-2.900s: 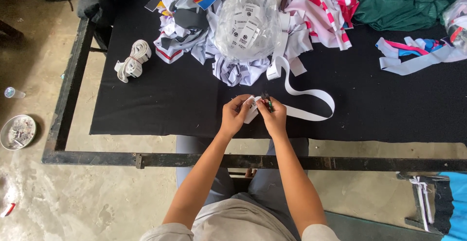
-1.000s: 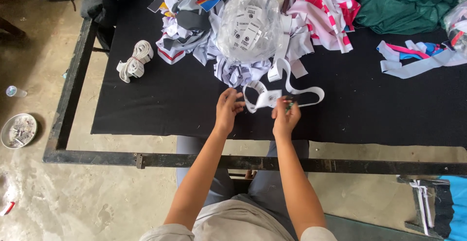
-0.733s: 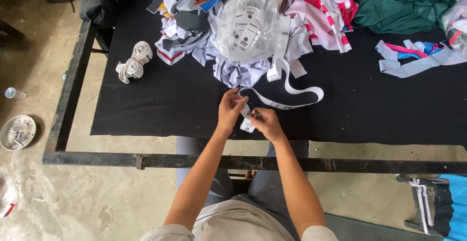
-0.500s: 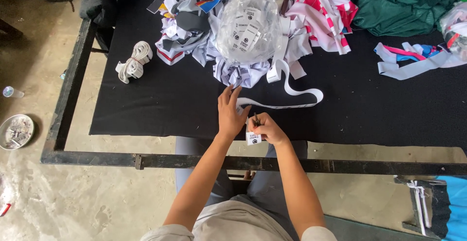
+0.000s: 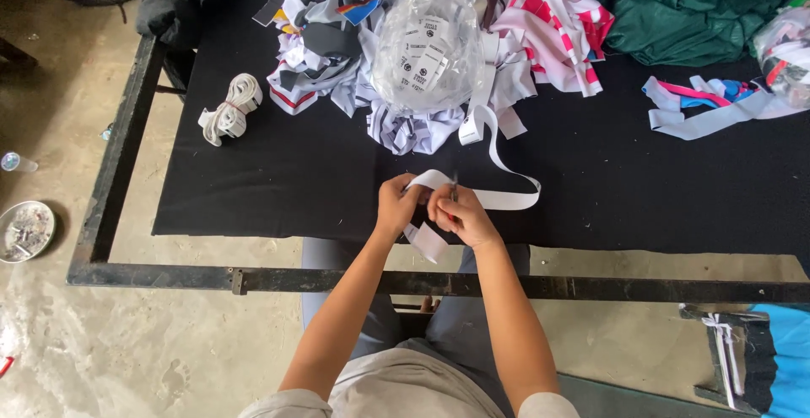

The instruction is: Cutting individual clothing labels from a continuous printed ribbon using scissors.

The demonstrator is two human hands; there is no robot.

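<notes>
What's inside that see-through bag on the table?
The clear bag holds white tags with dark print. You can see a few through the plastic; how many lie deeper, and what is under the bag among the fabric scraps, is hidden.

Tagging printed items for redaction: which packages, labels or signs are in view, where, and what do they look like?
Clear plastic bag: far middle of the black table, rounded, holding white rectangular tags with dark print.
White strip: long white band looping from the scrap pile to both hands; print not discernible.
Bundled white strips: left on the table, rolled and tied.
No signs or screens.
</notes>
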